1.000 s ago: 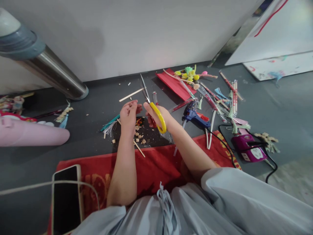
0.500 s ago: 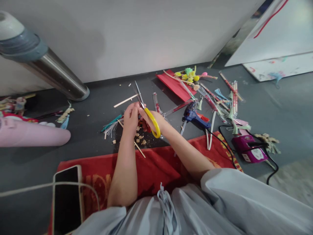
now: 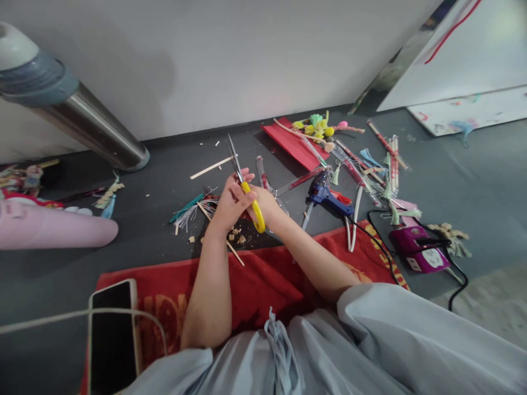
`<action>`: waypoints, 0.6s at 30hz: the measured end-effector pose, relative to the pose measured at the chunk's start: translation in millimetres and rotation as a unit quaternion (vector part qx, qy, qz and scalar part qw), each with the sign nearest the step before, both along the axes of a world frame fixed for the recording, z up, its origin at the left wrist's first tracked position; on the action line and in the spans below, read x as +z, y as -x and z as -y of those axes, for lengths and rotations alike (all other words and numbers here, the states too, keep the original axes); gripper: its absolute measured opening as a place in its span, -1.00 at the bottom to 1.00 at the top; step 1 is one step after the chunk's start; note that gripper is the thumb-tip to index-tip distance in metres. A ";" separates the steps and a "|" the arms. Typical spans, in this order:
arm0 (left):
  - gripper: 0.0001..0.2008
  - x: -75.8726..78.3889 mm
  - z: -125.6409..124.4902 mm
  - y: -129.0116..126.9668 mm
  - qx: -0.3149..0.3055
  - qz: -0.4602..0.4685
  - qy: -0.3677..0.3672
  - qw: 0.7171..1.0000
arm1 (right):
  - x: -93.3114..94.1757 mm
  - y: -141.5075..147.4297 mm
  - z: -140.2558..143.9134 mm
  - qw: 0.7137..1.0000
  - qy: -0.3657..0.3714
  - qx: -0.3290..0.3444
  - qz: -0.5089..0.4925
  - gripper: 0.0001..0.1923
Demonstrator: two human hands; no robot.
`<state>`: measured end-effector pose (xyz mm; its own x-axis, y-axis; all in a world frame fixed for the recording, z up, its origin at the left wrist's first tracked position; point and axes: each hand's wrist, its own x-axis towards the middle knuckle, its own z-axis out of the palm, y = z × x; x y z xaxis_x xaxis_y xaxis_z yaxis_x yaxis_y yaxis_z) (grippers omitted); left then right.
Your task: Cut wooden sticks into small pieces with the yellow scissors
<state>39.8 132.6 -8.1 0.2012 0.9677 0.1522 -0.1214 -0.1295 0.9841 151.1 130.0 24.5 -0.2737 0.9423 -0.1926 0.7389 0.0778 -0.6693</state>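
My right hand point(image 3: 269, 207) grips yellow-handled scissors point(image 3: 256, 211), whose metal blades point(image 3: 234, 156) point up and away from me. My left hand point(image 3: 228, 202) is pressed against the scissors near the pivot, fingers curled over the base of the blades. Whether it pinches a small piece there is hidden. Both hands hover over a dark floor patch strewn with small wood bits point(image 3: 237, 237) and a thin wooden stick point(image 3: 233, 251).
A blue glue gun point(image 3: 328, 196), a purple plugged-in device point(image 3: 420, 253) and a litter of craft sticks, tassels and red paper point(image 3: 293, 144) lie to the right. A phone point(image 3: 113, 332) rests on the red cloth point(image 3: 263, 277). Left are a pink object point(image 3: 53, 229) and a metal cylinder point(image 3: 88, 129).
Both hands have come together: the left hand closed in on the scissors' pivot, and the scissors shifted left and slightly down.
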 end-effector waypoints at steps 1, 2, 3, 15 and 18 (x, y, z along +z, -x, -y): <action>-0.28 -1.1 0.0 0.4 -0.018 -0.012 -0.013 1.000 | -1.0 0.8 -0.3 1.000 -0.009 0.003 0.011 -0.45; -0.22 -2.0 0.0 0.8 -0.032 -0.021 -0.024 0.999 | -1.5 1.6 -0.5 1.000 -0.014 0.004 0.022 -0.46; -0.18 -2.7 -0.1 1.2 -0.042 -0.026 -0.032 0.998 | -1.6 2.5 -0.7 0.999 -0.015 0.004 0.032 -0.47; -0.21 2.8 1.7 3.8 -0.059 -0.067 -0.044 0.995 | 4.4 6.6 2.8 0.998 -0.012 -0.007 0.066 -0.50; -0.25 3.4 1.3 3.1 -0.051 -0.075 -0.049 0.995 | 3.6 7.3 3.1 0.997 -0.014 -0.004 0.071 -0.51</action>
